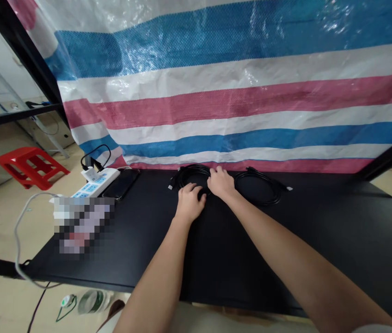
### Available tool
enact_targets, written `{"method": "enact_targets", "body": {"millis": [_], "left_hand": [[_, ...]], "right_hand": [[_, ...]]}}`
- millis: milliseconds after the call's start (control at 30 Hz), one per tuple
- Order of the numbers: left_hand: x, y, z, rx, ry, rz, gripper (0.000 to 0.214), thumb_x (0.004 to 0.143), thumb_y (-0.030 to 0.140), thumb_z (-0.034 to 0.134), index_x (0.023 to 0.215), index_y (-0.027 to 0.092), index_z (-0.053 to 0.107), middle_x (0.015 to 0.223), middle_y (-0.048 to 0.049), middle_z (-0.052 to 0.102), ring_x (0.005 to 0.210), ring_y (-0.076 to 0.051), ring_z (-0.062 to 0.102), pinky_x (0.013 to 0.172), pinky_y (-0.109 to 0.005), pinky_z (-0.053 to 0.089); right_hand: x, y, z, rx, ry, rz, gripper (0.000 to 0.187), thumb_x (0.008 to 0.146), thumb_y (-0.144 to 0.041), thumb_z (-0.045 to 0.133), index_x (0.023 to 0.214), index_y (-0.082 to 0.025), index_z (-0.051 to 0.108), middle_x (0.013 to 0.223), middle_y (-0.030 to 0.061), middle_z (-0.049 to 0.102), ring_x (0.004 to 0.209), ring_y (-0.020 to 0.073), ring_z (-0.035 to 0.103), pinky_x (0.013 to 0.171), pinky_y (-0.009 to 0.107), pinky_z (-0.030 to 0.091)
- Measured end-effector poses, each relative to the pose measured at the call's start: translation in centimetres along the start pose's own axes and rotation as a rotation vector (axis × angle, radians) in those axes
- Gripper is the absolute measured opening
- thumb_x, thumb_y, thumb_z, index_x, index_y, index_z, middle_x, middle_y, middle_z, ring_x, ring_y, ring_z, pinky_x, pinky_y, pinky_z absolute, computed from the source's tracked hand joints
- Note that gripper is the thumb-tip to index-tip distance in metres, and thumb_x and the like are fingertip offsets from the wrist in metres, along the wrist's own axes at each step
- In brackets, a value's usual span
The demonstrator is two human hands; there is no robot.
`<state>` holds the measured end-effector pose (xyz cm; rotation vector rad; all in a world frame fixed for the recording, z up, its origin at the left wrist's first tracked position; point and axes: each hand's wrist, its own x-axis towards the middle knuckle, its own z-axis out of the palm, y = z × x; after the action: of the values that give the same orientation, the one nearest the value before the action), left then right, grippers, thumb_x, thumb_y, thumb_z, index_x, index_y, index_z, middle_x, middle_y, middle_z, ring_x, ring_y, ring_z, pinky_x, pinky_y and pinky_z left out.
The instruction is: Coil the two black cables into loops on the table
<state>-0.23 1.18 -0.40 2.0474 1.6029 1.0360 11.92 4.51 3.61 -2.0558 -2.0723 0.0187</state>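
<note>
A coiled black cable lies at the back of the black table. Its plug ends, one with a light tip, stick out at the left of the coil. My left hand has its fingers curled over the near left side of this coil, and my right hand grips its right side. Both hands cover part of the coil, so the fingertips are partly hidden. Just right of my right hand rests a second coiled black cable, with a pale connector pointing right; neither hand holds it.
A white power strip with plugs in it and a dark phone lie at the left end of the black table. A striped plastic sheet hangs behind. A red stool and a clear bottle are on the floor.
</note>
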Motion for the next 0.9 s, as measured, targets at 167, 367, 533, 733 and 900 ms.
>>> {"method": "enact_targets", "body": {"millis": [167, 367, 533, 733, 900], "left_hand": [[-0.1, 0.1, -0.3, 0.082, -0.129, 0.059, 0.036, 0.081, 0.009, 0.048, 0.104, 0.025, 0.071, 0.109, -0.0109, 0.067, 0.112, -0.025, 0.056, 0.101, -0.044, 0.035], [-0.5, 0.5, -0.5, 0.205, -0.187, 0.062, 0.046, 0.081, 0.007, 0.044, 0.115, 0.028, 0.066, 0.122, -0.0103, 0.061, 0.119, -0.025, 0.050, 0.102, -0.049, 0.030], [-0.7, 0.5, -0.6, 0.249, -0.212, 0.052, 0.047, 0.083, 0.008, 0.041, 0.120, 0.029, 0.063, 0.125, -0.0110, 0.059, 0.122, -0.025, 0.048, 0.103, -0.050, 0.029], [-1.1, 1.0, -0.9, 0.307, -0.228, 0.095, 0.047, 0.086, 0.014, 0.040, 0.126, 0.031, 0.057, 0.123, -0.0097, 0.060, 0.126, -0.026, 0.044, 0.104, -0.053, 0.028], [-1.6, 1.6, -1.0, 0.376, -0.198, 0.095, 0.048, 0.085, 0.012, 0.041, 0.127, 0.028, 0.057, 0.128, -0.0118, 0.057, 0.130, -0.028, 0.041, 0.105, -0.053, 0.029]], "right_hand": [[-0.9, 1.4, 0.1, 0.014, 0.062, -0.071, 0.035, 0.090, -0.025, 0.038, 0.112, -0.014, 0.063, 0.113, 0.0170, 0.061, 0.110, 0.0282, 0.050, 0.090, 0.039, 0.041], [-2.9, 5.8, -0.5, 0.078, 0.191, 0.050, 0.032, 0.085, -0.027, 0.047, 0.106, -0.014, 0.067, 0.109, 0.0152, 0.063, 0.105, 0.0290, 0.052, 0.090, 0.039, 0.040], [-5.5, 11.0, -0.3, 0.033, 0.314, 0.278, 0.035, 0.078, -0.026, 0.049, 0.104, -0.011, 0.068, 0.108, 0.0195, 0.062, 0.104, 0.0340, 0.051, 0.087, 0.046, 0.041], [-7.4, 13.4, 0.4, 0.079, 0.258, 0.525, 0.044, 0.079, -0.034, 0.047, 0.112, -0.010, 0.065, 0.117, 0.0229, 0.058, 0.109, 0.0381, 0.048, 0.086, 0.054, 0.039], [-7.7, 12.5, 0.1, 0.035, 0.188, 0.480, 0.042, 0.082, -0.032, 0.044, 0.109, -0.007, 0.065, 0.113, 0.0250, 0.060, 0.108, 0.0379, 0.051, 0.087, 0.054, 0.039]]}}
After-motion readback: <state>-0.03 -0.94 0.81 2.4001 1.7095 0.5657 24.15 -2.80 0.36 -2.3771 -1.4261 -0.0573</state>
